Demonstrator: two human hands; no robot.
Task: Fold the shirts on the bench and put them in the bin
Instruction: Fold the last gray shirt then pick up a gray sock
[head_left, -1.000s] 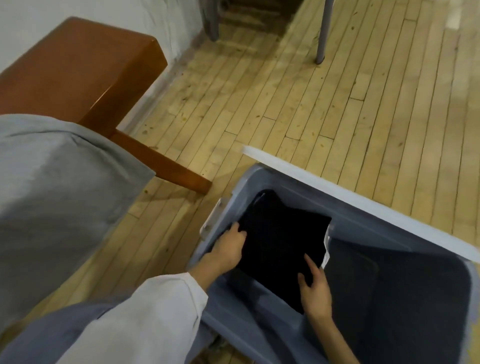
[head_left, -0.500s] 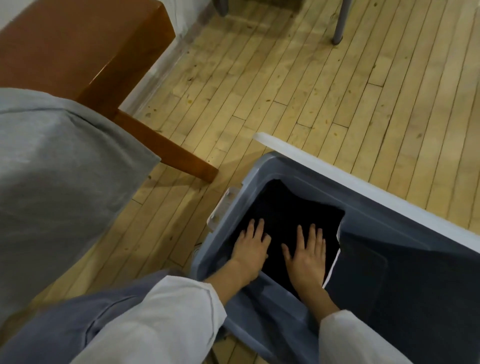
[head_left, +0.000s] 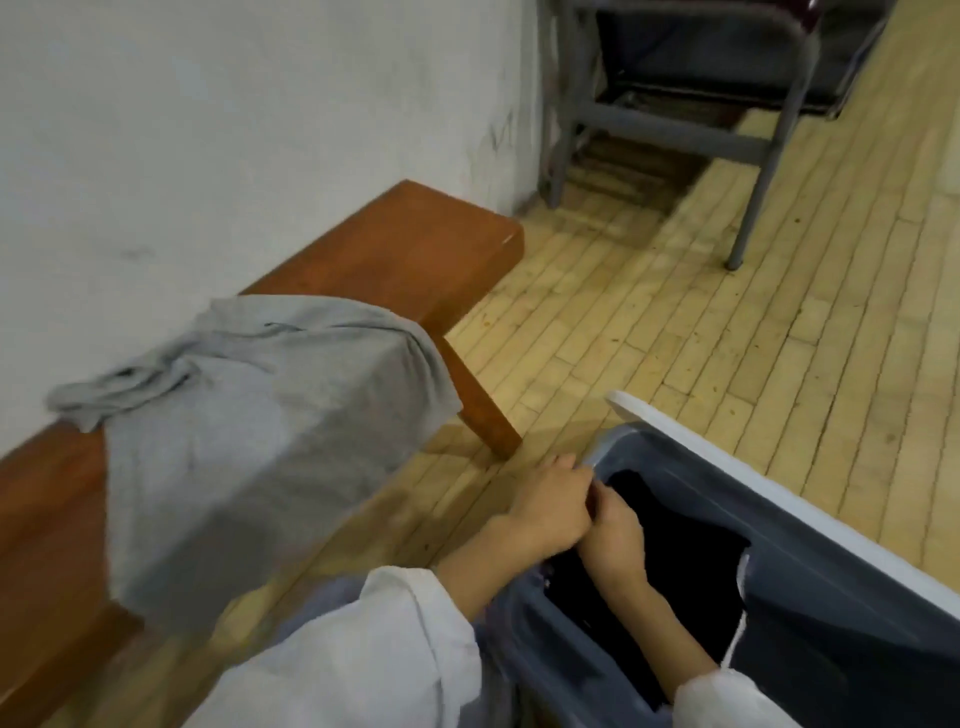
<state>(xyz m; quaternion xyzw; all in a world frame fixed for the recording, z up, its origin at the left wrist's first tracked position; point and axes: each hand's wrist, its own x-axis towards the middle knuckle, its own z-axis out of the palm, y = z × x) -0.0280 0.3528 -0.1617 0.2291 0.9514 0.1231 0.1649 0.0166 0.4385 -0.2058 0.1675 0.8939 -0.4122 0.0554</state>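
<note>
**Bench and bin, one shirt apiece**

Pale wooden strip floor runs under everything, scuffed and speckled. The reddish wooden bench stands along a white wall, and a grey metal-framed chair sits in the far corner. A grey shirt lies unfolded across the bench, bunched at the wall side and hanging over the front edge. The blue-grey bin stands on the floor just beside the bench, near its slanted leg. The black shirt lies inside the bin, at the end closest to me.

My left hand is at the bin's near corner, knuckles up and fingers curled under, its fingertips by the rim. My right hand reaches into the bin, lying over the black shirt, pressed close against the left one. Both arms wear white sleeves.

My left hand hides the fingers of my right, and the frame is smeared. I cannot tell whether either hand clasps cloth or rim, or nothing. The bin's right end and the chair's top are cut off at the edges.
</note>
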